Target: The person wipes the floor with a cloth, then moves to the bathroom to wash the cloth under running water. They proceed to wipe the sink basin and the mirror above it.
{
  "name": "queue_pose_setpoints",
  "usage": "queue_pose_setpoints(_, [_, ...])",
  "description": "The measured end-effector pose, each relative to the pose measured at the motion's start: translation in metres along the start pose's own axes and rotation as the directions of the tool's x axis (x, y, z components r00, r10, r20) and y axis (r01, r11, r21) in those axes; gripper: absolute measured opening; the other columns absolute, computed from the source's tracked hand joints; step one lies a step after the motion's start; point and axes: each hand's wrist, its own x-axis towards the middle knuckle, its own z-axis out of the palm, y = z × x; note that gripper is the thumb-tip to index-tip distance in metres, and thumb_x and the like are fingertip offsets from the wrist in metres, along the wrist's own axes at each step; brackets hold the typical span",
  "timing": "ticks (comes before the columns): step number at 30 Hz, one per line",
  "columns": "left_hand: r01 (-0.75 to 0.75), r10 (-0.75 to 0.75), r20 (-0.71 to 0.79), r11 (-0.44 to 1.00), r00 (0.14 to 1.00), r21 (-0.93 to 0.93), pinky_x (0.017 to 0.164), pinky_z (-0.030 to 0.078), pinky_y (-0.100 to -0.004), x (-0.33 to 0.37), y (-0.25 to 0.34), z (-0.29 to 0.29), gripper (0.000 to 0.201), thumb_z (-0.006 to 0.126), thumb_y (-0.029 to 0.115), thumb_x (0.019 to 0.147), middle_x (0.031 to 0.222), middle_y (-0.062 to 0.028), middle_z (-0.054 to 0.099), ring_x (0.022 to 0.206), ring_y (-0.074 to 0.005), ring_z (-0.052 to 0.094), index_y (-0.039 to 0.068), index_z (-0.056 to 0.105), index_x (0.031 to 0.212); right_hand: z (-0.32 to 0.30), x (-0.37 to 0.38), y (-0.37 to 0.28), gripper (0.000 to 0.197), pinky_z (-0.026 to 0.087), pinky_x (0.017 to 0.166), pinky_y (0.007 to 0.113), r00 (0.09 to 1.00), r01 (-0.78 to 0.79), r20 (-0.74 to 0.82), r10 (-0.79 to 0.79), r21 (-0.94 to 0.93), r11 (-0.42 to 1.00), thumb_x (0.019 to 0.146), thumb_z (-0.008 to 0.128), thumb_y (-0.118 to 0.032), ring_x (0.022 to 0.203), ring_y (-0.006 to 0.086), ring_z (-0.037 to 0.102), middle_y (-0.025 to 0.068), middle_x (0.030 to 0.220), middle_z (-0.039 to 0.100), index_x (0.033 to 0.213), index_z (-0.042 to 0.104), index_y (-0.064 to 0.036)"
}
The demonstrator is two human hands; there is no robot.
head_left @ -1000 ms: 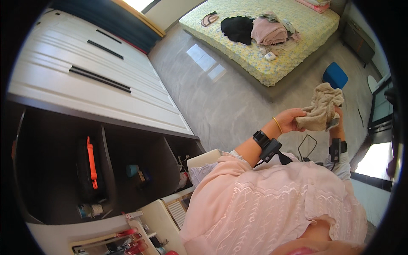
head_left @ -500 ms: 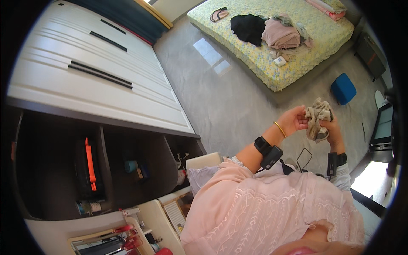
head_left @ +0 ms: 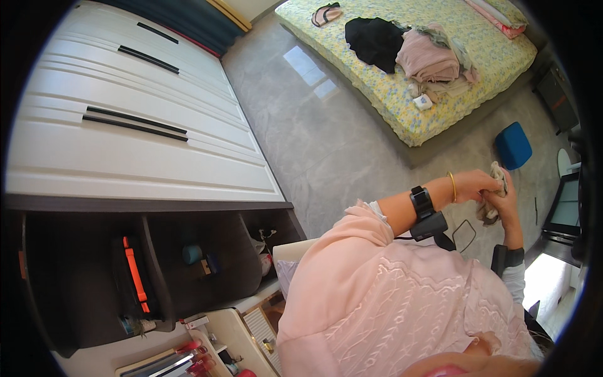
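Head view puts a crumpled beige cloth [head_left: 487, 215] between our two hands, out in front of the chest and toward the right of the picture. Bunched into a narrow strip, it has its long axis running up and down the picture, leaning slightly, with one end poking out past our fingers and the other hanging below them, on the side nearer our body. Neither hand is nearer: both touch it. Our left hand [head_left: 474, 186] reaches in from its left side, and our right hand [head_left: 506, 204] comes up on its right, thumb crossing toward the left one, so that the two meet over the middle of the strip.

Our left fingers are bent and nearly closed, apparently pinching the fabric near its upper part; the fingertips are partly hidden, so we cannot tell how firm that pinch is. Our right hand is curled around the cloth, thumb on the near side, with little gap left.

A gold bangle [head_left: 452, 187] circles our left wrist. Beyond the hands, a blue stool [head_left: 513, 146] stands on the grey floor [head_left: 326, 157], near the bed [head_left: 389, 116] and well below our grip.
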Motion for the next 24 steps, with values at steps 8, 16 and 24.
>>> queue_pose_setpoints(8, [0.007, 0.035, 0.183, 0.975, 0.982, -0.224, 0.083, 0.045, -0.029, 0.03, 0.023, -0.009, 0.041, 0.06, 0.026, 0.084, 0.105, -0.0047, 0.057, 0.096, -0.0143, 0.053, 0.008, 0.05, 0.12, -0.039, 0.012, 0.022, 0.048, 0.047, 0.081, 0.027, 0.973, -0.011, -0.206, 0.105, 0.412, 0.911, 0.076, 0.064, -0.005, 0.095, 0.0165, 0.056, 0.0062, 0.11, 0.055, 0.121, 0.047, -0.0031])
queue_pose_setpoints(16, [-0.05, 0.073, 0.08, 0.966, 0.994, -0.255, 0.073, 0.05, -0.0317, 0.05, 0.049, -0.039, 0.028, 0.051, 0.02, 0.088, 0.095, -0.0058, 0.061, 0.08, -0.0166, 0.06, 0.007, 0.052, 0.114, -0.113, 0.012, 0.041, 0.033, 0.048, 0.075, 0.026, 0.942, 0.126, -0.329, 0.073, 0.545, 0.829, 0.084, 0.057, -0.019, 0.088, 0.0154, 0.059, 0.006, 0.105, 0.058, 0.113, 0.053, -0.0031])
queue_pose_setpoints(24, [0.04, -0.063, -0.067, 0.952, 0.996, -0.302, 0.067, 0.049, -0.0291, 0.118, 0.035, -0.048, 0.016, 0.05, 0.02, 0.087, 0.082, -0.0027, 0.06, 0.072, -0.0144, 0.058, 0.008, 0.057, 0.095, -0.213, -0.036, 0.098, 0.036, 0.042, 0.088, 0.027, 0.789, 0.146, -0.611, -0.062, 0.088, 0.985, 0.085, 0.057, -0.024, 0.102, 0.0162, 0.053, 0.0075, 0.115, 0.054, 0.111, 0.058, 0.0008])
